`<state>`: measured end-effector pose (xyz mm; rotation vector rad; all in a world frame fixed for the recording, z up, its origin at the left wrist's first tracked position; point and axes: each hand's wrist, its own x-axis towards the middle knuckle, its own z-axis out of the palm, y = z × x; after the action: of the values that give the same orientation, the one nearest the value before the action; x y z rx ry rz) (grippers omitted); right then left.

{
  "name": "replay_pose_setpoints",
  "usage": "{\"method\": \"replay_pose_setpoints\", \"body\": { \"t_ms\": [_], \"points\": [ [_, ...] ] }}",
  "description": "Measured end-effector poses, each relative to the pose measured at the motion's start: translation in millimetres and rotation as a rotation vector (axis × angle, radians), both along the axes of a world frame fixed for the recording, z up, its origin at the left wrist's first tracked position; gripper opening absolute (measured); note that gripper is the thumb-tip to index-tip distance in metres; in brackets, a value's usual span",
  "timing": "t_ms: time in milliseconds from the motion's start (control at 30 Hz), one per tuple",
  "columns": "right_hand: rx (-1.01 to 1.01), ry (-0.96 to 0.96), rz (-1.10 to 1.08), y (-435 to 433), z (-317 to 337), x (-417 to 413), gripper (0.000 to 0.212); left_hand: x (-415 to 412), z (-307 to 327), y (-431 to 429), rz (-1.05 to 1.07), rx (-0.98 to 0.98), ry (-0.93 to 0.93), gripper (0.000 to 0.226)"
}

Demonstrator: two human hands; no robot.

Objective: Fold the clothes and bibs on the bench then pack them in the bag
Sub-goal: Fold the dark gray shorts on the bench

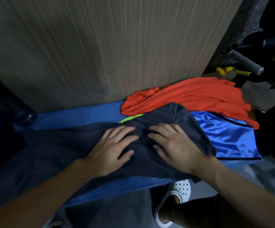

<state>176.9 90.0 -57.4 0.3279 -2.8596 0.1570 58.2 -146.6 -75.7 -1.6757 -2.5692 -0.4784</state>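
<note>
**Folding barely begun**

At centre frame, the left hand (pixel 115 145) and right hand (pixel 174 145), fingers spread flat, press the dark navy fabric garment (pixel 59 145) onto the blue padded bench (pixel 84 116). Farther right, the shiny blue satin bib (pixel 228 137) and the crumpled orange-red shirt (pixel 191 96) lie unfolded. No bag is discernible, so packing looks unstarted.

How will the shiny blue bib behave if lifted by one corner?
The shiny blue bib probably hangs limp: it lies in soft wrinkles. Its glossy surface suggests it may slide easily off the bench. It looks thin, so likely light.
</note>
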Motion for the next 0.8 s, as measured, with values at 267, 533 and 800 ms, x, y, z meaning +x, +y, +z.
{"method": "replay_pose_setpoints", "body": {
  "t_ms": [267,533,800],
  "points": [
    [-0.029,-0.145,0.283,-42.2,-28.5,16.8,0.024,15.7,-20.9,-103.6,0.347,-0.214,0.108,0.054],
    [-0.181,-0.137,0.176,-43.5,-26.5,27.4,0.019,39.4,-28.1,-130.4,0.191,-0.101,0.2,0.064],
    [-0.167,-0.145,0.153,-48.3,-24.9,21.8,0.023,53.6,-41.3,-128.7,0.027,0.068,0.255,0.026]
  ]
}}
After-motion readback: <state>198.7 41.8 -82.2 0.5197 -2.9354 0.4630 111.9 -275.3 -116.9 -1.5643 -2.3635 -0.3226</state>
